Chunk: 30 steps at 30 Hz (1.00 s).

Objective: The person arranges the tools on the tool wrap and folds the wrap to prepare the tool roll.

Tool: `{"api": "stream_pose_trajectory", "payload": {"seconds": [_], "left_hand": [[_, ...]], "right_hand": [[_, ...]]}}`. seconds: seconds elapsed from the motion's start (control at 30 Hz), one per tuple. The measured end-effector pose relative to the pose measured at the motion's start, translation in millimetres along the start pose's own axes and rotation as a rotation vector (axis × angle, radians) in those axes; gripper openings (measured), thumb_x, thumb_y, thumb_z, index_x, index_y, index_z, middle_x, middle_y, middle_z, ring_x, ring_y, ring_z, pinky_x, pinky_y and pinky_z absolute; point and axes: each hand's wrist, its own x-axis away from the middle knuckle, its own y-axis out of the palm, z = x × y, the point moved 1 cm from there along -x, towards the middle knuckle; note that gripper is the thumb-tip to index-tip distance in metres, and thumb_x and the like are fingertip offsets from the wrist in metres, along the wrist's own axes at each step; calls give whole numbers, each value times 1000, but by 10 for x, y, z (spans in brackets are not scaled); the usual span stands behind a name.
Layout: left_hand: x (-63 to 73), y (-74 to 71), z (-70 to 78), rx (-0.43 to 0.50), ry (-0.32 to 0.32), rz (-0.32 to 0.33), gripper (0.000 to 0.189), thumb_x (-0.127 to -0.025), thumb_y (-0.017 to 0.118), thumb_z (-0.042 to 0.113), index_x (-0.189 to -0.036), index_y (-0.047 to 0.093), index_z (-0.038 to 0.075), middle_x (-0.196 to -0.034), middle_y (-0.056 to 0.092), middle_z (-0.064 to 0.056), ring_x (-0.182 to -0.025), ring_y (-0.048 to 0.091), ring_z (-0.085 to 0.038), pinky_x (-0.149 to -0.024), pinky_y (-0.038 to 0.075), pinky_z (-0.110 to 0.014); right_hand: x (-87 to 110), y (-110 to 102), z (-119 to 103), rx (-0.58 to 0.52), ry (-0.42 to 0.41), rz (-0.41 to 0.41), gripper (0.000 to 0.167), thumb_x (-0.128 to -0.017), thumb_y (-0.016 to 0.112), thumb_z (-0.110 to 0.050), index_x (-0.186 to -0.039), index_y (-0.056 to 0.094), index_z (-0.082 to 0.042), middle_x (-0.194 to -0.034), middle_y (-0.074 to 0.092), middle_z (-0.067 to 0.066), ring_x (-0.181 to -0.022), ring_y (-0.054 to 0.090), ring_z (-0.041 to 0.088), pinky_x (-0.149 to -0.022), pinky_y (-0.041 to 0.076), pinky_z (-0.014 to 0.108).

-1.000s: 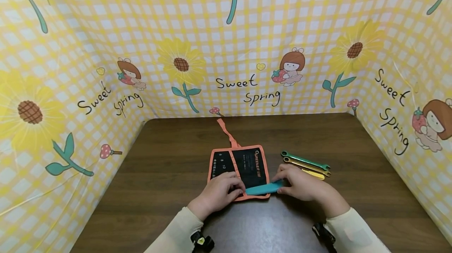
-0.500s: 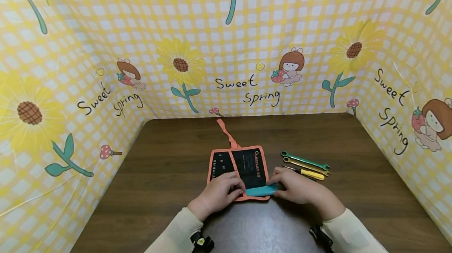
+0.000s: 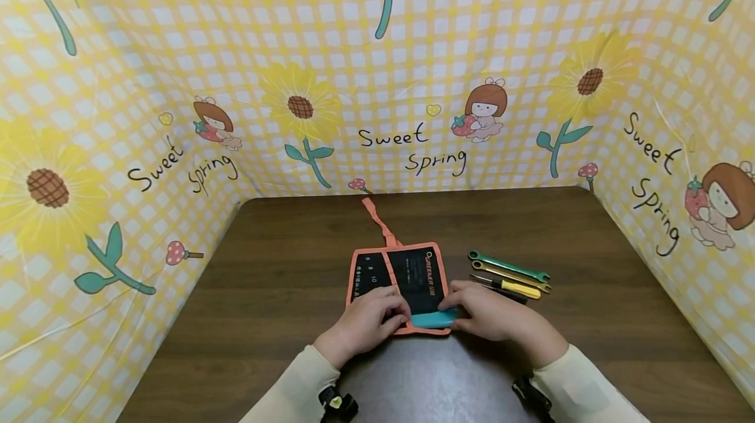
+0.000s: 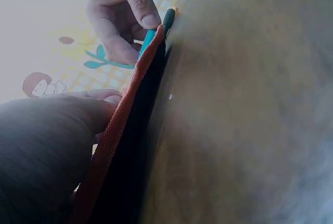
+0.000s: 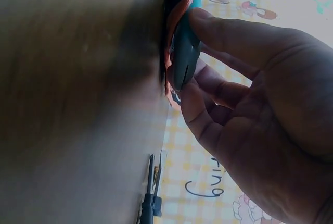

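Far to the left of the left hand (image 3: pixel 370 319), a yellow checked cloth (image 3: pixel 141 213) is seen, with big flowers printed on it. Next comes the brown table (image 3: pixel 253 298), on which everything else is laid. A black gadget (image 3: pixel 337 404) is worn on the left wrist, by a cream sleeve (image 3: pixel 295 387). The near edge of a black tool pouch (image 3: pixel 417 282) with an orange rim is pinched by the bent fingers and thumb of the left hand. The pouch is spread flat, partly covered by that hand, and its orange strap (image 3: pixel 378 218) is stretched out beyond it. A long blue tool (image 3: pixel 430 319) is laid across the near part of the pouch, between the two hands. Its left end is hidden by the left fingers; whether it is tucked into a pocket cannot be told. Its rounded right end is pinched by the thumb and fingers of the right hand (image 3: pixel 489 313). Just beyond the right hand, a green wrench (image 3: pixel 510 267), a gold wrench (image 3: pixel 510 275) and a yellow-and-black screwdriver (image 3: pixel 522 289) are laid close together.
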Motion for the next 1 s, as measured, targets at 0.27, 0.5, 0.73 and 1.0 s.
{"api": "stream_pose_trajectory", "payload": {"seconds": [0.27,0.5,0.73,1.0], "left_hand": [[-10,-15,10,-4,4,3,5,-102,72,28,-101,72,33,-98,56,20,-86,55,-4,-75,48,-24],[-5,-16,20,12,-5,2,6,-102,73,27,-101,72,33,-97,56,19,-85,54,-3,-73,48,-23],[19,-2,2,34,-23,-8,7,-102,73,28,-101,72,35,-97,55,19,-83,53,-1,-73,48,-23],[36,-5,-23,87,8,-33,7,-99,76,32,-101,71,35,-99,58,14,-86,55,-4,-76,48,-23]], "right_hand": [[-60,17,-49,17,-3,-14,25,-93,82,-16,-118,78,-15,-112,61,-7,-103,58,11,-92,52,38],[-55,12,-51,19,20,-9,25,-92,83,-17,-116,77,-17,-111,61,-8,-102,58,10,-91,53,38],[-4,-22,0,26,51,20,20,-89,87,-23,-107,78,-21,-94,57,-8,-84,55,12,-74,48,30],[0,-38,19,-11,24,5,16,-89,85,-15,-102,76,-20,-90,55,-6,-78,51,10,-69,46,28]]}}
